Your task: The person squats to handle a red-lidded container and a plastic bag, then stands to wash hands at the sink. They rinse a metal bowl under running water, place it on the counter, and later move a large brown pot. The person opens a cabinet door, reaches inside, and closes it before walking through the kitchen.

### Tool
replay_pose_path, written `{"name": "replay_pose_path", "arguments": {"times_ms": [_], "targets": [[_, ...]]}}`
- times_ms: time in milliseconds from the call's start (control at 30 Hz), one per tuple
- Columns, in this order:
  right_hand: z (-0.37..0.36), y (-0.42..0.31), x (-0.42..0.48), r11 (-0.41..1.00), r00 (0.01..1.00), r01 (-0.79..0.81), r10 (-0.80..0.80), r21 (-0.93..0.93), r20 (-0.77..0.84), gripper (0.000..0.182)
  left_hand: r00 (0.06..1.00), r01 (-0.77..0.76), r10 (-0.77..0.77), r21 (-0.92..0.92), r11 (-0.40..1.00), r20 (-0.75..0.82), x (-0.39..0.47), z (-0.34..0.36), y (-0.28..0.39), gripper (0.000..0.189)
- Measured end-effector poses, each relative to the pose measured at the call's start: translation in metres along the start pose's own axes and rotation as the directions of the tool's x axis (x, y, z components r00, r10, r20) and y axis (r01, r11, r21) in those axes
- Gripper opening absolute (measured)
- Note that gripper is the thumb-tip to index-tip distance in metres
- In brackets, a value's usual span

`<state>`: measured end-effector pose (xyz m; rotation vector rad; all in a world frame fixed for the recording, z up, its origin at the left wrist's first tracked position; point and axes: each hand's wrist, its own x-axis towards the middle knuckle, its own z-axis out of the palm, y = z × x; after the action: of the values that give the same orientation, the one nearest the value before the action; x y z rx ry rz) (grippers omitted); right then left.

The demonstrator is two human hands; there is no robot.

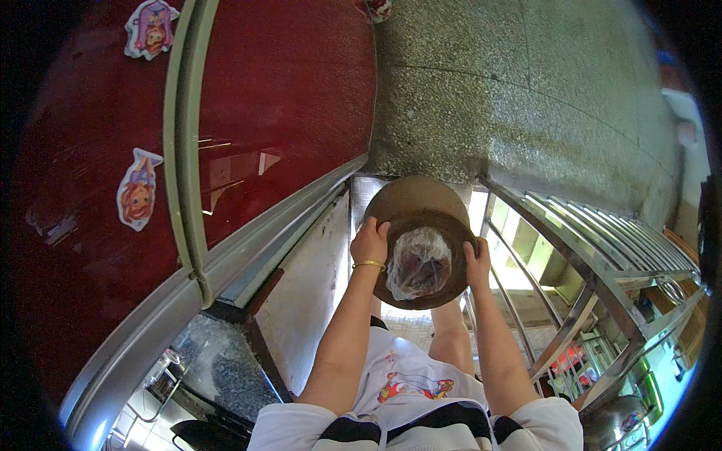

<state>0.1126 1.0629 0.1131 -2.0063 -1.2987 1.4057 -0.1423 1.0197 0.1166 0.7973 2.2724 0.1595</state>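
A brown round vessel [417,194], seemingly a clay pot, is held out in front of my body. My left hand [370,243] grips its left side, thumb over the edge; a gold-coloured bracelet [369,264] circles that wrist. On the opposite side, my right hand [478,260] clasps the rim. A crumpled clear plastic bag [420,264] lies at the vessel's round face, with something dark showing through it. Whether the bag sits inside the mouth or over it, I cannot tell.
To the left stands a glossy dark red door panel [282,113] with a pale vertical trim [186,129] and cartoon stickers [138,189]. A metal-framed rack [569,237] is close on the right. A speckled stone surface [440,113] rises ahead. Lower left is a dark countertop [225,361].
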Motion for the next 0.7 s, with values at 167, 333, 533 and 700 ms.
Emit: {"name": "replay_pose_path", "arguments": {"times_ms": [167,333,533,700], "targets": [[-0.001,0.033,0.011,0.996,0.999,-0.029,0.032,-0.082,0.044,0.026,0.998,-0.068,0.068,0.042,0.997,-0.002,0.001,0.006,-0.002,0.031],[-0.014,0.057,-0.013,0.995,0.998,-0.067,0.068,-0.068,0.005,0.028,0.995,-0.093,0.093,-0.014,0.996,-0.031,-0.024,0.006,0.013,0.027],[-0.031,0.076,-0.053,0.982,0.986,-0.167,0.164,-0.088,-0.032,0.032,0.972,-0.233,0.235,0.057,0.971,-0.025,-0.049,0.015,0.023,0.024],[-0.040,0.127,-0.079,0.980,0.974,-0.193,0.185,-0.042,-0.133,0.038,0.927,-0.374,0.374,0.068,0.925,0.021,-0.066,0.026,0.036,0.024]]}}
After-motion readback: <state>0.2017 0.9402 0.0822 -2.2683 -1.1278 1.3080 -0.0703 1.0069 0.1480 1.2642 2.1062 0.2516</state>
